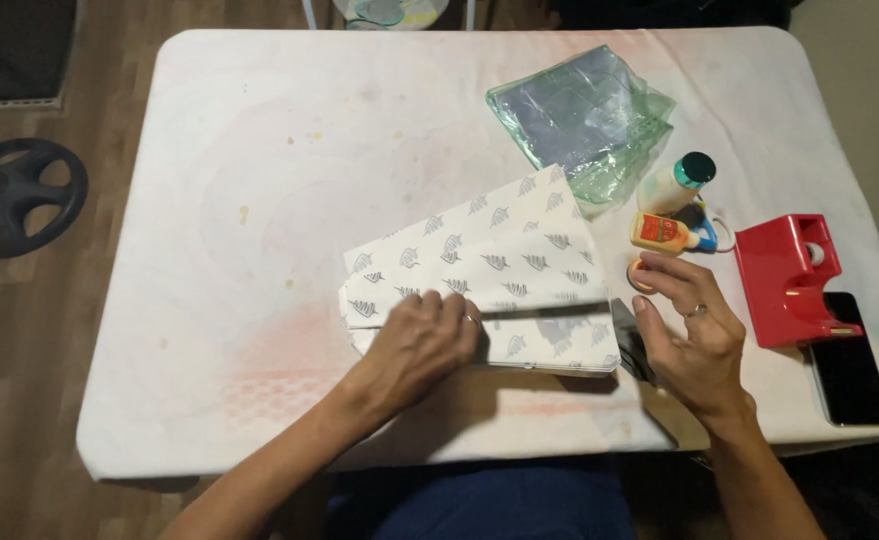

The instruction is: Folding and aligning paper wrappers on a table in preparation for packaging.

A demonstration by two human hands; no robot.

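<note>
left hand (422,345) flat on folded paper (490,275) | right hand (692,335) beside, open

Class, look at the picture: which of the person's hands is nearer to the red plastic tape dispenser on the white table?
The right hand. It hovers open just beside the red plastic tape dispenser, toward the table's middle. The left hand presses flat on the leaf-printed white paper, much farther away.

Tape dispenser (788,275) right of paper sheets (490,270)
</note>
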